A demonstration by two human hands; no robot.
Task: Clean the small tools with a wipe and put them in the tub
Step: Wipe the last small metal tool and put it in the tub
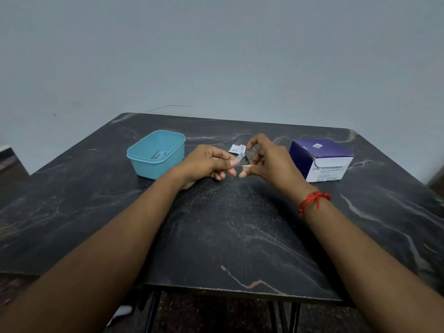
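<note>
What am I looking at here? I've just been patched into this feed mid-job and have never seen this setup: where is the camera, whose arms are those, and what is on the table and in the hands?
There is no machine: a person works with bare hands, and the single picture comes from a camera worn on their head, looking forward and down. The left hand holds a small shiny metal tool; its exact kind is too blurred to tell. The right hand, with a red thread on its wrist, pinches a small white wipe against the tool. On the dark marbled table stand a light blue tub on the left, with something metallic already inside, and a purple and white box of alcohol swabs on the right. A torn white packet lies behind the hands.
</note>
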